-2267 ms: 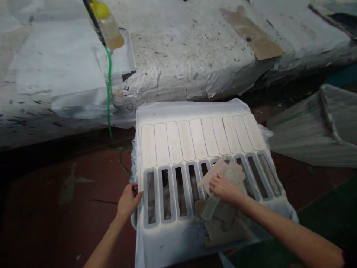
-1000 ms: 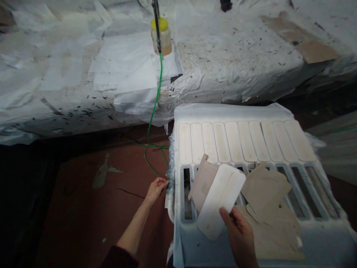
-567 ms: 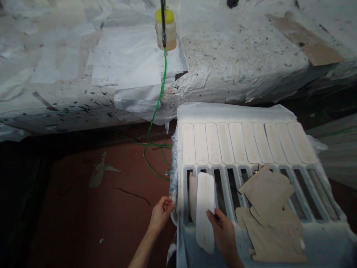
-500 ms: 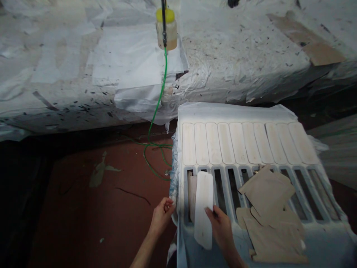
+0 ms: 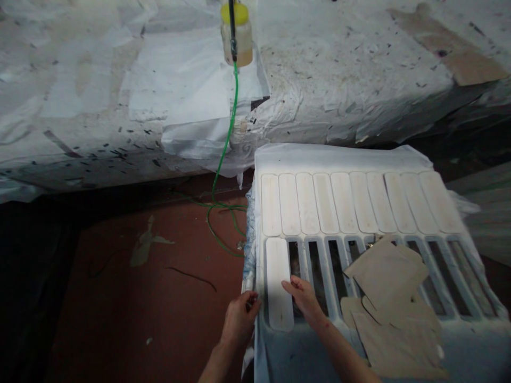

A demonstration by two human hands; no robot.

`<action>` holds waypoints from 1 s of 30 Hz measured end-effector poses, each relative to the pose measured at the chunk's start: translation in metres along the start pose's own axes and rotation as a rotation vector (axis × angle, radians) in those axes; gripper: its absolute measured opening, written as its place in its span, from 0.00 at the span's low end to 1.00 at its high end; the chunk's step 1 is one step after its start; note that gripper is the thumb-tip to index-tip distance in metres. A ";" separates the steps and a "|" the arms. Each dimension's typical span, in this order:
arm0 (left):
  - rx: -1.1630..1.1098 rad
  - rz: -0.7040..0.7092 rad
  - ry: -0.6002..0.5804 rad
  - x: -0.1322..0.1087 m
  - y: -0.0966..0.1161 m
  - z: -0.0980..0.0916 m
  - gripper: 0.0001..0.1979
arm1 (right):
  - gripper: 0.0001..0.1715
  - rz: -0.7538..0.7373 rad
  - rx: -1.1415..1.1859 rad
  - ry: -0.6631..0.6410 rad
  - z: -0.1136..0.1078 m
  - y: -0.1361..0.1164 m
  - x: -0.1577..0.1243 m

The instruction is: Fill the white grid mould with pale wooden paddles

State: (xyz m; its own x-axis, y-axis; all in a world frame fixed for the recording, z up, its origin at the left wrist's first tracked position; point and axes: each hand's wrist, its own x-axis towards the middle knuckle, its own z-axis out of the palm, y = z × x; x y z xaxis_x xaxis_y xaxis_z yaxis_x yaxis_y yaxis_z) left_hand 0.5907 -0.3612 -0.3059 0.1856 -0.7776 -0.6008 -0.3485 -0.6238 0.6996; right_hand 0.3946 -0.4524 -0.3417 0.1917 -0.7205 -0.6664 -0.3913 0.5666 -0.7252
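A white slotted rack (image 5: 359, 159) stands in front of me; its far row is filled with several white oblong pieces (image 5: 343, 202). One more white piece (image 5: 277, 282) lies in the leftmost slot of the near row. My right hand (image 5: 304, 299) rests on that piece's right edge, fingers stretched along it. My left hand (image 5: 239, 319) curls around the rack's left rim. The other near slots (image 5: 319, 268) are dark and open.
A loose heap of tan flat pieces (image 5: 389, 298) lies on the rack's right half. A green hose (image 5: 227, 143) hangs from a yellow-capped bottle (image 5: 236, 34) over the paper-covered bench (image 5: 120, 96). Red floor (image 5: 139, 282) lies to the left.
My right hand picked a white piece from the tan heap, carried it left and laid it into the leftmost near slot. The left hand stayed on the rack's rim.
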 end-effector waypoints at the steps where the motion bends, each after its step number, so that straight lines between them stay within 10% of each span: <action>1: 0.031 -0.012 -0.014 -0.001 0.001 0.002 0.10 | 0.23 0.006 -0.008 -0.008 0.001 0.000 0.002; 17: 0.332 -0.042 0.042 0.006 0.011 0.012 0.06 | 0.17 0.100 -0.238 -0.102 0.000 -0.024 0.015; 21: 0.345 0.184 0.173 0.019 0.020 -0.001 0.07 | 0.18 0.145 -0.291 -0.094 0.001 -0.021 0.016; 30: 0.520 0.650 0.073 0.070 0.061 -0.003 0.23 | 0.19 0.165 -0.427 -0.097 0.003 -0.023 0.017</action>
State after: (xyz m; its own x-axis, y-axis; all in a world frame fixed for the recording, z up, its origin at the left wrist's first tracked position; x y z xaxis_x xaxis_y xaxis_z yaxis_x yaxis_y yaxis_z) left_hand 0.5858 -0.4538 -0.3042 -0.1458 -0.9843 -0.1000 -0.7828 0.0529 0.6201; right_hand 0.4094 -0.4769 -0.3364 0.1709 -0.5823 -0.7948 -0.7554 0.4404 -0.4851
